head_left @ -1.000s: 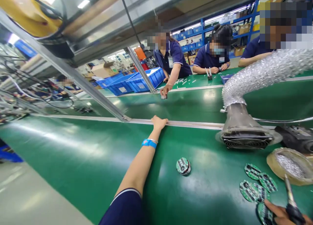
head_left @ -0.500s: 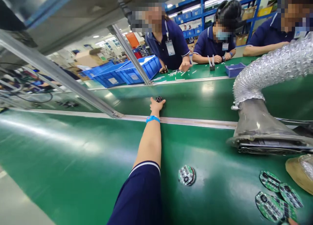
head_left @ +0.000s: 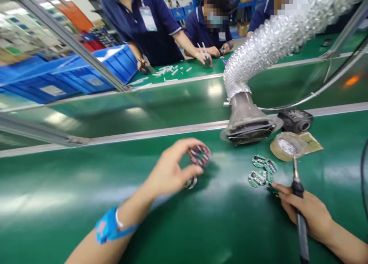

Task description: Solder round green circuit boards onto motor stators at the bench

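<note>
My left hand (head_left: 169, 166) holds a round, ring-like part (head_left: 199, 156) with dark and red pieces, between thumb and fingers above the green bench. Just under that thumb, partly hidden, lies a small round circuit board assembly (head_left: 191, 182). My right hand (head_left: 306, 210) has a soldering iron (head_left: 299, 206) lying across it, with the metal tip pointing away by a tip-cleaning dish (head_left: 287, 146). Its fingertips reach the edge of several round green circuit boards (head_left: 260, 177); whether they pinch one is hard to see.
A fume extractor hood (head_left: 247, 120) with a silver duct (head_left: 258, 49) stands beyond the boards. To its right is a black device (head_left: 297, 120). Metal rails (head_left: 161, 132) edge the bench. Co-workers (head_left: 149, 30) sit opposite, beside blue bins (head_left: 86, 74) and white strips (head_left: 169, 69).
My left hand has come back from the far channel to the near bench, bringing the ring-like part. The view has shifted right, showing my right hand and the soldering iron.
</note>
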`<state>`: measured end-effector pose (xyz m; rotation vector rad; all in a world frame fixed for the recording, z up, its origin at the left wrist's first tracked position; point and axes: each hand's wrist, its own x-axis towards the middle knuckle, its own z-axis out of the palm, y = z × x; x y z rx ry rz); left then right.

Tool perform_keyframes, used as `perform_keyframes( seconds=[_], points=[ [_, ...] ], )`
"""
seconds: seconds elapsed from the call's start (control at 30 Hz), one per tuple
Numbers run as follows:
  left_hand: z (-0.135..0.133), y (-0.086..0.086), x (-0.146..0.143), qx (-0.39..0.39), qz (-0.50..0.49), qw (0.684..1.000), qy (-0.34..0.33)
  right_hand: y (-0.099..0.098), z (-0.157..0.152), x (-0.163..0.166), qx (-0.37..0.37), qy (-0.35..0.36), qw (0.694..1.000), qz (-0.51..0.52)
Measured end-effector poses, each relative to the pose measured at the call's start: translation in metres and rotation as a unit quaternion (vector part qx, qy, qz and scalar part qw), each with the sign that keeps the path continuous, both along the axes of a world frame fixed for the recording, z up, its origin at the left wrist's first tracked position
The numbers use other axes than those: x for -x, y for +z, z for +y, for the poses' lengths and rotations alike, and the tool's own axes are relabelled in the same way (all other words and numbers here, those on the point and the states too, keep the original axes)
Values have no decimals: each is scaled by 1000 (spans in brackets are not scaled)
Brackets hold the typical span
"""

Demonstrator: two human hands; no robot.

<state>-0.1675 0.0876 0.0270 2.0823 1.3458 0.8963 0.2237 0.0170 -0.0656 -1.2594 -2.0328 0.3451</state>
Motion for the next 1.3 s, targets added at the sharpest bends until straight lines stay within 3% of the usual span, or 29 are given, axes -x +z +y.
perform_keyframes(
  seconds=[0.07,0.13,0.27,0.37,0.53,0.6,0.77,0.87,0.93,1.1,1.3],
  points=[
    [-40,-3,-52,62,35,988,-137,2,0,1,-31,46,998,8],
    [-60,-13,-93,101,36,966,-236,5,0,4,-49,52,997,12],
    [-62,-34,-125,91,29,935,-342,16,-2,3,-61,66,996,-1],
    [-59,-44,-122,35,24,942,-333,22,-6,0,-76,50,995,-41],
    [-65,-59,-113,-130,-38,955,-265,18,-14,-1,-68,56,988,-130],
    [-66,-61,-112,-143,-67,957,-243,21,-13,-2,-48,73,989,-117],
    [-70,-60,-110,-32,-146,974,-173,57,-9,5,26,140,989,-28],
    [-73,-59,-110,55,-178,972,-145,82,-8,23,57,220,972,-59],
    [-74,-59,-110,73,-194,968,-142,91,-7,37,82,251,958,-111],
    [-71,-56,-109,50,-195,959,-202,88,-4,49,117,282,945,-116],
    [-69,-46,-116,143,-199,953,-175,81,-5,38,91,278,954,-60]
  ],
)
